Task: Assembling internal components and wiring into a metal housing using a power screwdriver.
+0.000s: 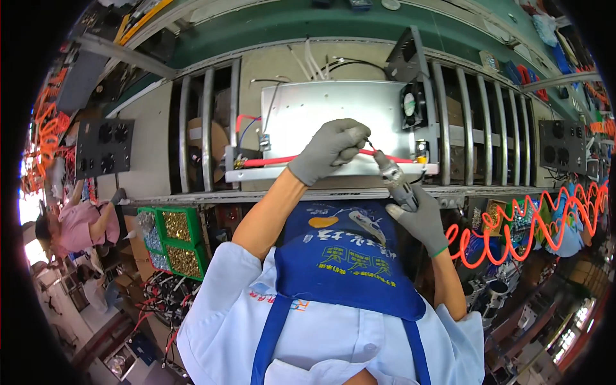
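**Gloved hands at the metal chassis**

Your left hand, gloved grey, pinches a red wire along the near edge of the silver chassis. Your right hand grips an electric screwdriver, tip just beside the left fingers. A black fan sits right.

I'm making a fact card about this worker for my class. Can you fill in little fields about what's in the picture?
Left hand: grey-gloved left hand pinching something small beside the red cable
Right hand: grey-gloved right hand gripping a powered screwdriver, tip aimed at the left fingers
Workpiece: silver metal box with a small black fan
Clothing: blue apron over a light shirt
Nearby: green bins of small brass-coloured parts; orange coiled hose
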Demonstrator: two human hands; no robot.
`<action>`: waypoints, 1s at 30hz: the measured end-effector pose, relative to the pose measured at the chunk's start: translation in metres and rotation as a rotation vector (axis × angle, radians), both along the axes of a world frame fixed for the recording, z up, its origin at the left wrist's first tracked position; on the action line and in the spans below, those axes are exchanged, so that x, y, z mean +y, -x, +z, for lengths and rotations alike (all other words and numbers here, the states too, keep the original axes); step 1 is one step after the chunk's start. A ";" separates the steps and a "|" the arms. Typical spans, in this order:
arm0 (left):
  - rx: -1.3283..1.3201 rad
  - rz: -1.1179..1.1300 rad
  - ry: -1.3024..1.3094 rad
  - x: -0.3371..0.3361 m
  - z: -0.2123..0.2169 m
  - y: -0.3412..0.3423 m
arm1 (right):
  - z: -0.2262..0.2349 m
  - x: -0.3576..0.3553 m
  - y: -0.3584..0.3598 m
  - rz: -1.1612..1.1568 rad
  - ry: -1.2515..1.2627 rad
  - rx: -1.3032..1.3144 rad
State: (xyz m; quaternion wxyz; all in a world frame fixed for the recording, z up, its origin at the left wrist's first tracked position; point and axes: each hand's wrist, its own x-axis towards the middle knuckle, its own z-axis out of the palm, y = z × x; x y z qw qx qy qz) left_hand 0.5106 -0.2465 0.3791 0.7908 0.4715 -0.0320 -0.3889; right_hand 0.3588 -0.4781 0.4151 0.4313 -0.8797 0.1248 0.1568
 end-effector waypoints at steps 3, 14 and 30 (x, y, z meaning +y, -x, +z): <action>-0.024 -0.064 -0.116 0.008 0.009 0.020 | 0.010 0.015 0.035 -0.067 -0.058 0.053; 0.095 0.043 -0.249 0.077 -0.054 0.135 | -0.037 0.084 0.133 -0.043 -0.085 0.121; 0.205 0.394 -0.747 0.332 -0.214 0.030 | -0.118 0.221 0.115 -0.217 -0.130 0.240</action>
